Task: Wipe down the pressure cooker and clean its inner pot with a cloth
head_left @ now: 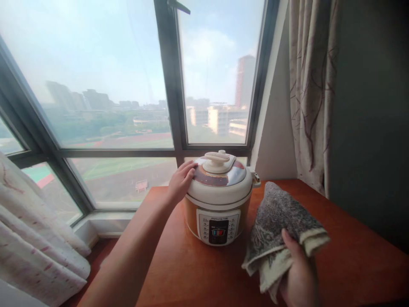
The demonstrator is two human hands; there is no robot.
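While the cooker (219,200) is standing on the table (351,256) near its far edge, close under the window (128,85), the left hand (181,181) is resting flat against the left side of the lid (220,175), fingers spread and loose, gripping nothing. The lid is sitting closed on the pot, its pale handle (217,158) lying across the top, and the control panel (219,227) is facing the near edge. The right hand (298,277) is hovering over the table near the near edge, right of the cooker, and is clutching a folded grey cloth (281,226); the thumb is pressing on top and the cloth's upper end is reaching up beside the cooker, whether touching it I cannot tell. A patterned curtain (311,89) is hanging past the far right corner, and another curtain (35,243) is draping low off the left edge
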